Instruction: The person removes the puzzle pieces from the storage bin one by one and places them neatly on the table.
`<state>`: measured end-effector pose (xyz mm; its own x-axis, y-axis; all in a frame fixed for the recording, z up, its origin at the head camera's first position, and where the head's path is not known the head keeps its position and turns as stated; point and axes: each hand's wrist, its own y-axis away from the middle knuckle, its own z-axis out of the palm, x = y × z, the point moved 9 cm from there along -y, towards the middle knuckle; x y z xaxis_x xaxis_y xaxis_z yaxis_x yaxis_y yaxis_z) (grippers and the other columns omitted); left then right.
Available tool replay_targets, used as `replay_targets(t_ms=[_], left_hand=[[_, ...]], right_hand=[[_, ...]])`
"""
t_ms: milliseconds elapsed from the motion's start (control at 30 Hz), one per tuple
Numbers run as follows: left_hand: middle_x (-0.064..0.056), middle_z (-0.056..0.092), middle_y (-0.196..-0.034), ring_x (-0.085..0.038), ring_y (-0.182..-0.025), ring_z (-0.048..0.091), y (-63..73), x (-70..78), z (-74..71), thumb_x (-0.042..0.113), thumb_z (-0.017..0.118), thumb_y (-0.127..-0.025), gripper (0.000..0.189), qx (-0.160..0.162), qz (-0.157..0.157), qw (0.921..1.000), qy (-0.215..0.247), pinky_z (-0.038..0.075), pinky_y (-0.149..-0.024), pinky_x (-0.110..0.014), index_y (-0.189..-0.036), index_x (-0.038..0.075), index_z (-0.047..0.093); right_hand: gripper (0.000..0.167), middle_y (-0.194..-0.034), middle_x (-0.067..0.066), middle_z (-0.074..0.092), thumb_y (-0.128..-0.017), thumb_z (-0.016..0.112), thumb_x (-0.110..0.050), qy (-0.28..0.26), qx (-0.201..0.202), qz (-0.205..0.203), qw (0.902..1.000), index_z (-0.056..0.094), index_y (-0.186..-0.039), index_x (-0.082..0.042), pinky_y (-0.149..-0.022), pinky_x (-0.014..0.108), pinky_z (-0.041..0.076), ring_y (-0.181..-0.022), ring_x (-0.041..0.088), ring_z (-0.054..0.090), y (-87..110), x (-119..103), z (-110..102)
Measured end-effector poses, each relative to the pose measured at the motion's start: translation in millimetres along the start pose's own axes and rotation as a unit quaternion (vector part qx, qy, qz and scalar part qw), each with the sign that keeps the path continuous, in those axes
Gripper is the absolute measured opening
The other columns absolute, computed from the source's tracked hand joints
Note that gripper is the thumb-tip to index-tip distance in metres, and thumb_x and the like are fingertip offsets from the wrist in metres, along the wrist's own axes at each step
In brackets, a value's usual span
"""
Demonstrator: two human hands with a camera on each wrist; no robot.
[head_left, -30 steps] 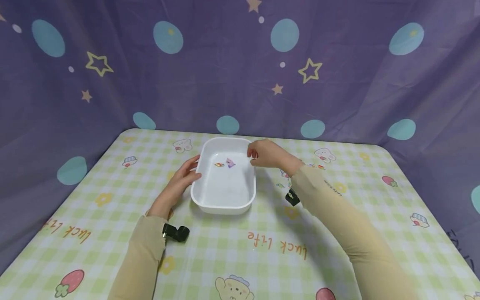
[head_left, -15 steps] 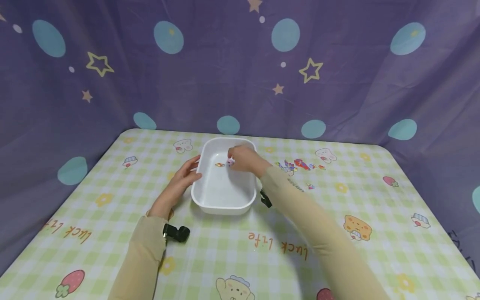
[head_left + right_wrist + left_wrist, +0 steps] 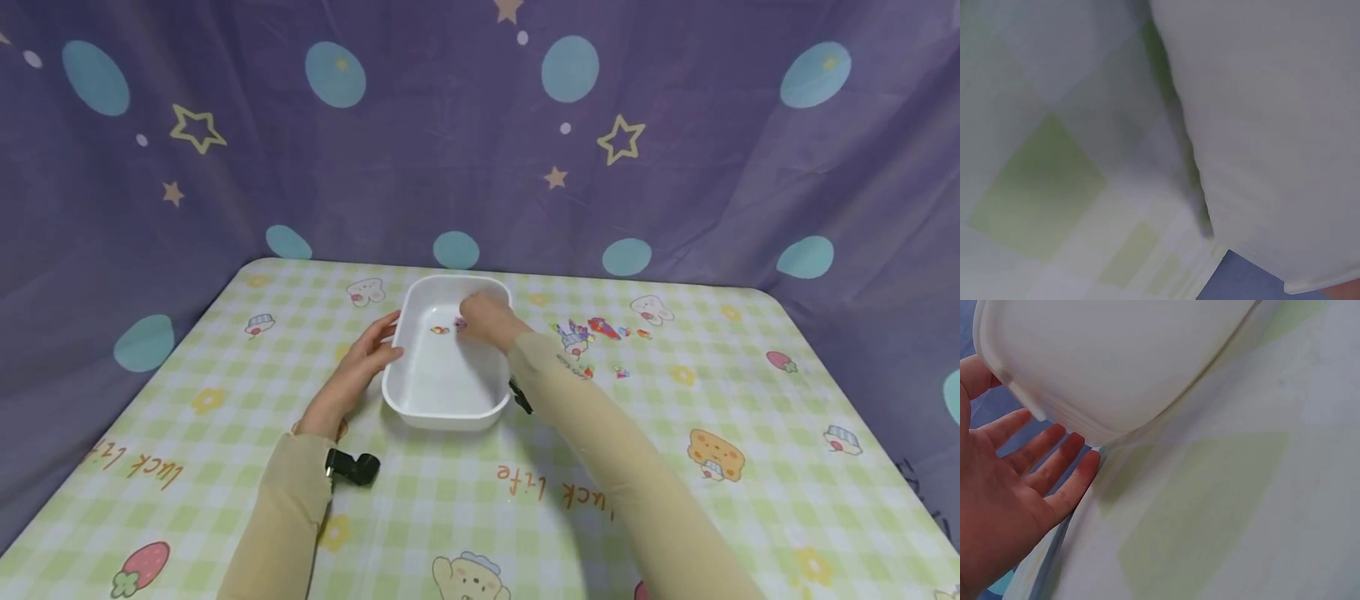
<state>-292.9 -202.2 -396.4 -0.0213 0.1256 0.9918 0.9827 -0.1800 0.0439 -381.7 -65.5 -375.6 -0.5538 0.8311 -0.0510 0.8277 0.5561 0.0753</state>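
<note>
In the head view, a white rectangular tub [image 3: 442,383] stands on the table. My left hand [image 3: 360,367] touches its left wall; in the left wrist view the thumb is at the tub's rim [image 3: 991,369], with the fingers extended along the side. My right hand [image 3: 487,321] reaches inside the tub near its right wall, knuckles up. A small pink-purple piece [image 3: 459,322] shows at the fingers' left, partly covered. I cannot tell whether the right fingers hold anything. An orange-and-yellow small piece [image 3: 439,330] lies beside it. The right wrist view shows only the tub's outer wall [image 3: 1272,137] and cloth.
Several small colourful flat pieces lie right of the tub, among them a red one [image 3: 603,328] and a small one [image 3: 621,372]. The green-checked tablecloth [image 3: 420,500] carries printed drawings. A purple curtain [image 3: 480,167] hangs behind the table.
My right hand has moved left from the tub's right rim down into it, partly covering the pink-purple piece. The left hand and the tub have stayed in place.
</note>
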Motion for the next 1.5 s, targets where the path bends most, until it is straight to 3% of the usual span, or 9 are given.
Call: replay_targets(t_ms=[200,633,1100,1400,1500], left_hand=[[-0.013,0.030,-0.145,-0.031,-0.127,0.034,-3.8,-8.8,-2.8,0.018,0.053,-0.089,0.065,0.001,0.005,1.0000,-0.007,0.027,-0.104,-0.048,-0.146,0.021,0.021],[-0.013,0.030,-0.144,-0.031,-0.128,0.033,-6.0,-7.6,-4.3,0.018,0.053,-0.090,0.064,0.005,0.006,1.0000,-0.005,0.027,-0.104,-0.048,-0.145,0.022,0.022],[-0.012,0.029,-0.145,-0.030,-0.128,0.033,-6.6,-10.1,-6.2,0.020,0.053,-0.090,0.061,0.012,0.003,0.9998,-0.016,0.029,-0.104,-0.047,-0.144,0.023,0.024],[-0.011,0.029,-0.145,-0.030,-0.129,0.033,-7.2,-10.9,-6.1,0.019,0.052,-0.090,0.062,0.007,0.001,0.9999,-0.011,0.028,-0.104,-0.048,-0.145,0.023,0.023],[-0.014,0.027,-0.146,-0.032,-0.129,0.031,-2.3,-2.7,-2.3,0.016,0.050,-0.091,0.062,0.003,-0.004,0.9999,-0.014,0.028,-0.104,-0.048,-0.146,0.019,0.021]], right_hand=[[0.016,-0.084,0.000,0.061,-0.081,0.064,-0.026,0.010,-0.012,-0.003,0.9999,0.060,-0.075,-0.012,-0.074,0.030,0.045,-0.076,0.015,0.048,1.1,-0.8,3.5],[0.017,-0.099,0.000,0.066,-0.085,0.060,-0.021,-0.009,-0.027,-0.010,0.9995,0.068,-0.098,-0.013,-0.084,0.032,0.045,-0.092,0.018,0.057,-0.3,-2.2,3.2],[0.016,-0.101,0.000,0.064,-0.084,0.061,-0.021,-0.014,-0.051,-0.013,0.9985,0.065,-0.098,-0.015,-0.086,0.032,0.044,-0.094,0.018,0.055,2.7,-2.7,5.6],[0.020,-0.099,0.000,0.063,-0.079,0.064,-0.020,-0.030,-0.030,-0.033,0.9986,0.066,-0.098,-0.016,-0.083,0.032,0.045,-0.091,0.017,0.055,3.3,-2.8,0.5],[0.020,-0.097,0.000,0.063,-0.079,0.064,-0.022,-0.032,-0.030,-0.039,0.9983,0.066,-0.098,-0.016,-0.082,0.031,0.045,-0.089,0.017,0.055,3.8,-3.8,0.2]])
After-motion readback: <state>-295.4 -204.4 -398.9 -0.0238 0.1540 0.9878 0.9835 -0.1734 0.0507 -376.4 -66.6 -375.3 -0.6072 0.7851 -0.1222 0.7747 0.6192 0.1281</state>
